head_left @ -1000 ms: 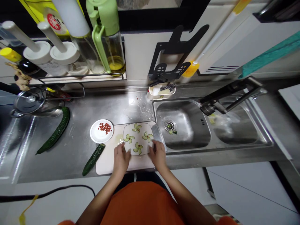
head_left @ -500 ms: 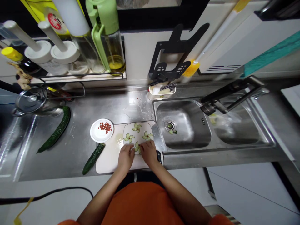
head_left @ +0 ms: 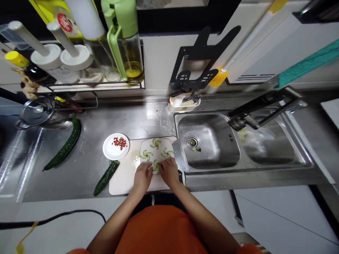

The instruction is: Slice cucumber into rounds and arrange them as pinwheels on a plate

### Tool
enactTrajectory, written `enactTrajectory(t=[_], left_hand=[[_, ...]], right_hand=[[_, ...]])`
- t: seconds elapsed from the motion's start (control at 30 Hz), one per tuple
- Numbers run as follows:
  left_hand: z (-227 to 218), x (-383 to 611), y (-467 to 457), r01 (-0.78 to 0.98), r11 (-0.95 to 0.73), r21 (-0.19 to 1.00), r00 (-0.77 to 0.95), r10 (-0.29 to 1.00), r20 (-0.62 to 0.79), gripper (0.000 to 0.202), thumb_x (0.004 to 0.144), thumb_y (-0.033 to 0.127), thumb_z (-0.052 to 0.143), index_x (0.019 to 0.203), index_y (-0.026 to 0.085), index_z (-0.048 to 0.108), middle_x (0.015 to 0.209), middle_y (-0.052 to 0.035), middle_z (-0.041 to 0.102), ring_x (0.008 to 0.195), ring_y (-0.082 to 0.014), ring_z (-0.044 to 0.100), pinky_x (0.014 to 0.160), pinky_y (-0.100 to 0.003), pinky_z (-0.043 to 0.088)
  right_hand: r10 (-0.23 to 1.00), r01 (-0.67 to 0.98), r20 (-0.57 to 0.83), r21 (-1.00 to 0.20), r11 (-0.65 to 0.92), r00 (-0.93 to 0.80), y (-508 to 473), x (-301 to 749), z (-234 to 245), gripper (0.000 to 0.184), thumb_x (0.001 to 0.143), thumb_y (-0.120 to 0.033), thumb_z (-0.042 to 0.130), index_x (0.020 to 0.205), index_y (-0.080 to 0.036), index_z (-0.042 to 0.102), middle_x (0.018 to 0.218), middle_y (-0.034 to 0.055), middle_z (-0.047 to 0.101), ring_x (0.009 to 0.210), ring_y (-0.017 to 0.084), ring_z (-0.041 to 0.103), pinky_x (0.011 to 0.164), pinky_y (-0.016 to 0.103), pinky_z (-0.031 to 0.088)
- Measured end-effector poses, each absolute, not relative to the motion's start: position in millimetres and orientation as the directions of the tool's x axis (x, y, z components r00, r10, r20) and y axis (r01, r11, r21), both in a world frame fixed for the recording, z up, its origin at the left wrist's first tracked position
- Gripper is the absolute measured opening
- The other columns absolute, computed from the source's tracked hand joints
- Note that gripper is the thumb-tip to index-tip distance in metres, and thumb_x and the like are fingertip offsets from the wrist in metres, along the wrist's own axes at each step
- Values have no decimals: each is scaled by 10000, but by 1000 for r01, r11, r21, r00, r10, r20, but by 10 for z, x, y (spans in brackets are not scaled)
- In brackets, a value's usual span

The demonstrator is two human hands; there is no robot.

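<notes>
A white square plate (head_left: 159, 148) with pinwheel-shaped cucumber slices (head_left: 155, 143) sits on a pale cutting board (head_left: 124, 180). My left hand (head_left: 142, 178) and my right hand (head_left: 169, 173) meet over the plate's near edge. Their fingertips pinch at the nearest cucumber pinwheel (head_left: 155, 166), which they partly hide. A knife blade (head_left: 178, 151) lies along the board's right side, just beside my right hand.
A small round dish of red bits (head_left: 116, 146) stands left of the plate. A cut cucumber (head_left: 106, 178) and a whole cucumber (head_left: 63, 148) lie on the steel counter. A double sink (head_left: 209, 141) with a tap (head_left: 262, 109) is right; bottles fill the back rack.
A second ago my hands held the plate's left and right sides. They have come together over its near edge onto the front cucumber pinwheel and stayed there since.
</notes>
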State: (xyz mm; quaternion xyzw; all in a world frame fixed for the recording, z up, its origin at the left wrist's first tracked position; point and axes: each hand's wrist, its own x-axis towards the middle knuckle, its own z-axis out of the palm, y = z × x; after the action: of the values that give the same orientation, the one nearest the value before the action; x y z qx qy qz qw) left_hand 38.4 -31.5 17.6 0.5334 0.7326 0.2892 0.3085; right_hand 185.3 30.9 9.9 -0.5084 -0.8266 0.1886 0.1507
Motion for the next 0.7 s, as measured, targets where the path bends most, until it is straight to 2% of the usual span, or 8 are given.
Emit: enactTrajectory(t=[0.23,0.7], left_hand=[[105,422,-349,646,147,749,-157,986,-58,240,850,142,478,1020,188,641,937,-67,622,908,-171,583,828,-328,502],[114,474,-349,768,34,639,-33,999,-14,284,847,131,468,1028,182,682,850,-72,587,832,-167,537,779,-298,488]], right_hand=[[835,725,79,-456,517,-545,246,1935,114,152,853,-186,532,738,-189,631,743,47,582,823,209,451,757,334,366],[814,733,52,-404,547,-579,241,1906,27,126,857,-189,546,767,-190,632,778,44,599,897,220,454,739,333,329]])
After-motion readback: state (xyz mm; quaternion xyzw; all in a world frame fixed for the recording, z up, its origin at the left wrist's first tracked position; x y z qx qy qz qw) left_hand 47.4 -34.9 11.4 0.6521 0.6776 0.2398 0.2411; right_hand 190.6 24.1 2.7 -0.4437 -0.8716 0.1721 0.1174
